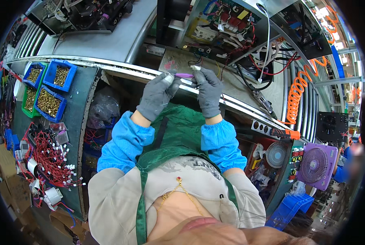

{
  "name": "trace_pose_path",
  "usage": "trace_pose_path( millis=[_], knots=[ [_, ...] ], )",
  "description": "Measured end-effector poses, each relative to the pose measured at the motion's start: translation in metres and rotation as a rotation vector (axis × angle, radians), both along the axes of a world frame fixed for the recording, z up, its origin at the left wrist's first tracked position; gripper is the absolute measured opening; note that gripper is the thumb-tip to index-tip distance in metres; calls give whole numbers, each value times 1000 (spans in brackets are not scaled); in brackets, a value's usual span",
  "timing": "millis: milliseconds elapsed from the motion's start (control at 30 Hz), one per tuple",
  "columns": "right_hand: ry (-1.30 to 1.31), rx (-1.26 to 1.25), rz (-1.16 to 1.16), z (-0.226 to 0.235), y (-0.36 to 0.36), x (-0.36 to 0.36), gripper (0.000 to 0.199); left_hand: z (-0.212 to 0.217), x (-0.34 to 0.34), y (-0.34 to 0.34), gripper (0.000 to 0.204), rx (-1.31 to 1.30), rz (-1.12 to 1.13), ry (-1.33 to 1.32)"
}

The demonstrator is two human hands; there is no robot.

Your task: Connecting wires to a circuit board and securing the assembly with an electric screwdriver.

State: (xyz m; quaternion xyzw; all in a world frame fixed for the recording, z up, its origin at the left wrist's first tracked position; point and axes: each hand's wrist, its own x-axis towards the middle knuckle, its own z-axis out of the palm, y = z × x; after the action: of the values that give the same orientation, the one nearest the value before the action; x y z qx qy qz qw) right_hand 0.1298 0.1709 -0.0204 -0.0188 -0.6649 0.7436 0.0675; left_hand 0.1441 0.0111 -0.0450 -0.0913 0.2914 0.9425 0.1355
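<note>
In front of my chest, both hands wear grey gloves and are raised over the metal rail of the bench. Between them runs a slim purple stick-like piece [184,75], perhaps a marker; its exact kind is unclear. My left hand [159,90] pinches its left end between thumb and fingers. Closed around its right end is my right hand [209,90], where a white tip shows at the fingers. Just beyond stands an open metal cabinet [215,26] with circuit boards and bundled wires inside. Loose wires hang out of its lower edge.
Blue screw bins [50,103] and a pile of red wire leads [54,157] lie on the left bench. At right are a coiled orange air hose [298,96], a power strip [260,127], an orange-handled tool [285,134] and a purple fan [315,165]. Another person's blue sleeve [340,167] shows beyond.
</note>
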Motion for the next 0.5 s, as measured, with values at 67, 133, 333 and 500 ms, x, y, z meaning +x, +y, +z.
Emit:
trace_pose_path(
  millis=[67, 133, 333, 500],
  knots=[
    [32, 56, 45, 1, 2, 1, 19, 4, -7, 3, 25, -73, 15, 52],
    [300, 512, 220, -5, 11, 1, 21, 8, -14, 5, 20, -214, 39, 155],
    [-34, 297, 227, 16, 12, 1, 28, -3, -7, 12, 40, -1183, -46, 670],
    [-303, -123, 221, 0, 19, -1, 24, 8, -6, 14, 59, -1204, -13, 662]
  ],
)
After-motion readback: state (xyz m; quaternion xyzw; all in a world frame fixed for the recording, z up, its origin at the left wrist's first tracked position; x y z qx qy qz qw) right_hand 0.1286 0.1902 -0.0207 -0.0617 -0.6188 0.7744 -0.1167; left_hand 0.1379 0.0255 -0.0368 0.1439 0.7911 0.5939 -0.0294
